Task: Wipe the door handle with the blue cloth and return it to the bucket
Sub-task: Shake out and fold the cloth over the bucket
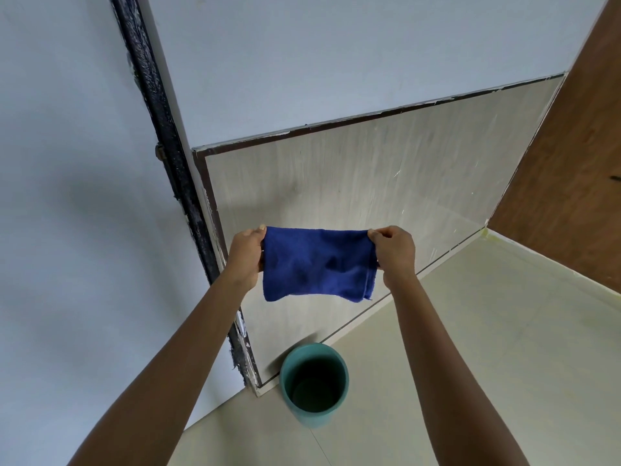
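Observation:
A blue cloth (317,264) hangs folded and stretched between both hands in the middle of the head view. My left hand (245,255) pinches its left edge and my right hand (395,252) pinches its right edge. Well below the cloth, a teal bucket (285,375) stands upright on the floor against the wall; its inside looks dark and holds nothing I can make out. No door handle is in view.
A pale tiled wall panel (353,183) rises behind the cloth. A dark vertical frame strip (161,129) runs down the left, with a blue-grey surface (74,196) beside it. A brown wooden door (571,183) stands at the right. Cream floor tiles (470,364) spread around the bucket.

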